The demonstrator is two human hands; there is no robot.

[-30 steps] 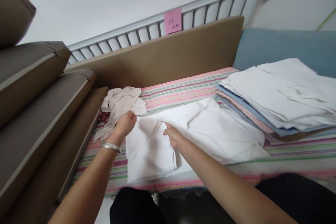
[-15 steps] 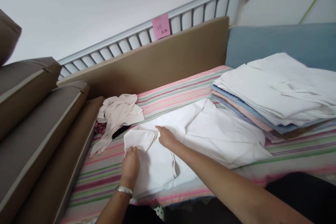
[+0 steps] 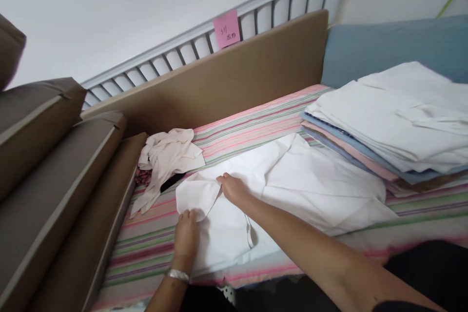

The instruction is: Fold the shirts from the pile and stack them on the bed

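A white cotton garment lies on the striped bed sheet, its left corner being folded over. The left hand pinches the flap at its tip, and the right hand presses the crease, its grip unclear. The flap likely needs flattening next; a second ago that corner lay unfolded.

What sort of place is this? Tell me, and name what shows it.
Likely a bedroom at home: a striped bedsheet, a white slatted rail along the wall, and a stack of folded cloths lying on the sheet.
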